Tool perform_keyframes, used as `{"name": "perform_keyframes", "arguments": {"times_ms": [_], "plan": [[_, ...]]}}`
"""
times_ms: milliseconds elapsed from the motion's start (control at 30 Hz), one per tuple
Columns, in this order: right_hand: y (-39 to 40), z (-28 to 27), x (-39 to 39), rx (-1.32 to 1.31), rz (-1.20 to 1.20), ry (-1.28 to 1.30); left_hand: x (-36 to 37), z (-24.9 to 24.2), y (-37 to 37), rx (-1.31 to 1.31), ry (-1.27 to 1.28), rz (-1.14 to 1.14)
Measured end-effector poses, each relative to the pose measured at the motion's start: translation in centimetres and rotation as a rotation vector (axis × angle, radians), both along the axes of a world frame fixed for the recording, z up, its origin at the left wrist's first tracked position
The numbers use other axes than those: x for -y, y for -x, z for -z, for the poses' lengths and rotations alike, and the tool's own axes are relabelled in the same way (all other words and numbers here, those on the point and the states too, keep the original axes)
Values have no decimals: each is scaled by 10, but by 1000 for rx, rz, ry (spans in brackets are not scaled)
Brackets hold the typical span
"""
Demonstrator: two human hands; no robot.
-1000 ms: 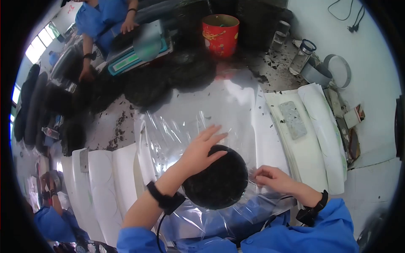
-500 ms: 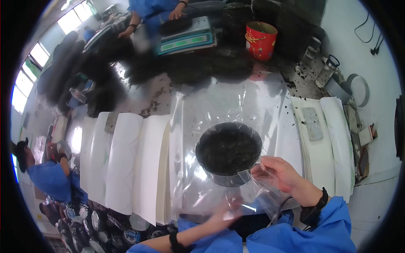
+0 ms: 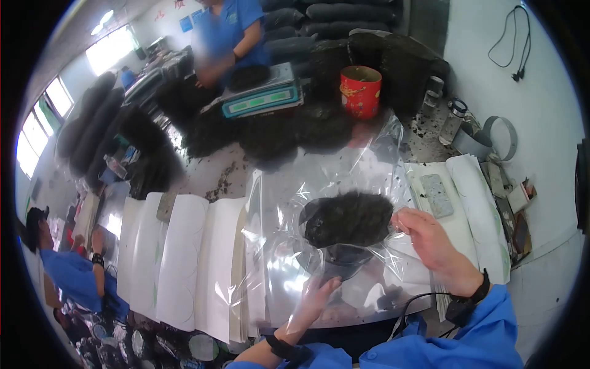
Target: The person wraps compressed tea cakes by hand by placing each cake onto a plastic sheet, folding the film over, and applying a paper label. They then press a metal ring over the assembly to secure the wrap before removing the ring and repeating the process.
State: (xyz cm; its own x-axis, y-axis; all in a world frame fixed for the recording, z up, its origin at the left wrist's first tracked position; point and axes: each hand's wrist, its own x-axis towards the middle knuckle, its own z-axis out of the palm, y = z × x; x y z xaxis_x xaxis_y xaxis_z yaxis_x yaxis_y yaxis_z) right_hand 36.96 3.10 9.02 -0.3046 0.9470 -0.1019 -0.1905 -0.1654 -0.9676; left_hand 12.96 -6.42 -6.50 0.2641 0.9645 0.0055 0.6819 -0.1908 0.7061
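A dark clump of leaf-like material (image 3: pixel 348 219) lies in a clear plastic film (image 3: pixel 286 190), bulging above a dark grey round mould (image 3: pixel 344 269). My right hand (image 3: pixel 424 237) is closed, pinching the film at the right of the clump. My left hand (image 3: pixel 316 302) is at the near side of the mould, its thumb along the lower edge. It appears to grip the mould through or beside the film; some of its fingers are hidden.
Stacks of white paper (image 3: pixel 184 258) flank the film, with stone blocks (image 3: pixel 436 195) on them. Further back are a scale (image 3: pixel 261 101), a red bucket (image 3: pixel 361 92) and glass jars (image 3: pixel 453 122). Another person (image 3: pixel 246 31) stands behind the scale; a second person (image 3: pixel 74 270) is at left.
The dark clump has risen out of the mould and sits higher. My right hand has moved up and right with the film. My left hand has come against the mould. The view has shifted.
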Motion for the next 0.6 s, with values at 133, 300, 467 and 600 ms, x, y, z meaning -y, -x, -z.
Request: {"name": "perform_keyframes", "arguments": {"times_ms": [133, 300, 467, 600], "plan": [[-36, -8, 9, 127, -134, -103, -4, 30, -9, 1032, 621, -400], [-123, 81, 19, 467, -6, 311, 43, -11, 63, 878, 756, -101], [-159, 97, -12, 969, 257, -328, 51, -85, 126, 1163, 877, -390], [-112, -5, -72, 787, -242, -162, 43, -138, 145, 1412, 863, -312]]}}
